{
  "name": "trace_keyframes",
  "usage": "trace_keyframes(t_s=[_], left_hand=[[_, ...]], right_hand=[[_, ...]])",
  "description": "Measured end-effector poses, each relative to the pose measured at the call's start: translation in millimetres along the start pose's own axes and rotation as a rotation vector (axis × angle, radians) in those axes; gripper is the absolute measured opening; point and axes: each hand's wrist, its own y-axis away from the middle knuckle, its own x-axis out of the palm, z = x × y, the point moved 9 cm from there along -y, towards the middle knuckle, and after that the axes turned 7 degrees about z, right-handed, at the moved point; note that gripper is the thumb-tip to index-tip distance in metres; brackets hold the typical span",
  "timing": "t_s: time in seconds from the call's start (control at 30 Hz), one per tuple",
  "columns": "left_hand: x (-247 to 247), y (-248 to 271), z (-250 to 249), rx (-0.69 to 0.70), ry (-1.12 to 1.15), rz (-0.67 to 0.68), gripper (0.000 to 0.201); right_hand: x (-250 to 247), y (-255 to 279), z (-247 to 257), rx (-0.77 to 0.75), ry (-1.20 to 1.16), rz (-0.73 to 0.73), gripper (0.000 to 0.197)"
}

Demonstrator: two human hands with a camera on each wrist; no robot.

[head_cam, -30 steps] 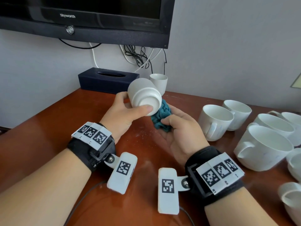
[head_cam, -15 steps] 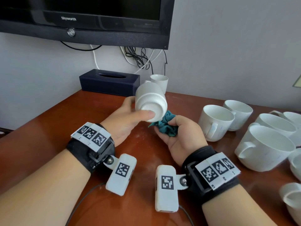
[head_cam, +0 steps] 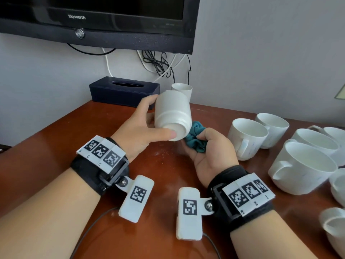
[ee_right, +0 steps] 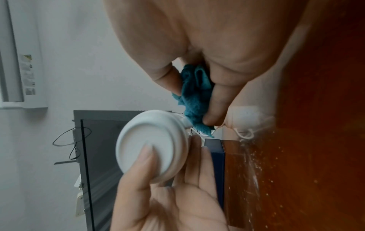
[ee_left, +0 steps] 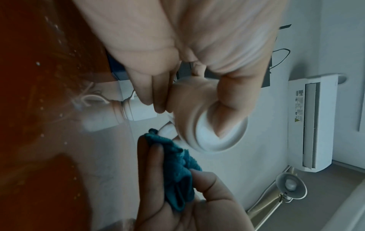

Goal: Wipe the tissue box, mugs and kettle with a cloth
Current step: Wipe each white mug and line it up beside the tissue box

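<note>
My left hand [head_cam: 147, 126] grips a white mug [head_cam: 172, 113] above the table, tipped so that its base faces me, with the thumb across the base [ee_right: 146, 146]. My right hand [head_cam: 209, 148] holds a bunched teal cloth [head_cam: 196, 139] just right of and below the mug's base; in the left wrist view the cloth [ee_left: 175, 164] lies close under the mug [ee_left: 209, 125], and whether they touch is unclear. A dark blue tissue box [head_cam: 124, 90] stands at the back by the wall. No kettle is in view.
Another white mug [head_cam: 182, 89] stands behind the held one. Several white mugs [head_cam: 248, 137] crowd the right side of the wooden table [head_cam: 56, 146]. A television [head_cam: 97, 19] hangs on the wall above, with cables [head_cam: 158, 66] dangling behind the mugs.
The left hand has lifted the mug slightly and tipped its base more downward toward me. The right hand with the cloth has dropped from the mug's side to below its base.
</note>
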Motion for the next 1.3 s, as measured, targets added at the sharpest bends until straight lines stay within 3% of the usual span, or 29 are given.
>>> trace_keyframes(t_s=[0.17,0.4,0.53,0.7,0.83,1.03,1.17,1.3], left_hand=[[7.2,0.2,11.8,-0.082,0.141,0.041,0.111],[-1.8,-0.9,12.7,-0.122,-0.113,0.008,0.106],[-1.2,0.4,8.3,-0.108,-0.251,0.04,0.12],[-2.8,1.7,5.9,-0.133,-0.429,0.064,0.111],[-10.4,0.8,9.7,-0.182,-0.551,0.06,0.116],[-5.5,3.0,9.0,-0.176,-0.496,0.095,0.111],[7.7,5.6,8.1,-0.176,-0.435,0.176,0.105],[4.9,4.3,5.9,-0.163,-0.422,0.098,0.097]], right_hand=[[1.3,5.3,2.7,0.016,-0.018,0.011,0.025],[0.4,10.4,18.6,-0.08,-0.036,-0.023,0.024],[0.2,10.2,23.1,-0.129,-0.009,-0.003,0.036],[4.0,8.9,28.8,-0.194,0.088,0.061,0.045],[12.2,7.7,31.4,-0.229,0.166,0.186,0.053],[9.7,6.7,35.5,-0.304,0.312,0.152,0.052],[11.1,3.7,35.1,-0.321,0.407,0.17,0.066],[15.0,4.9,31.7,-0.277,0.44,0.239,0.062]])
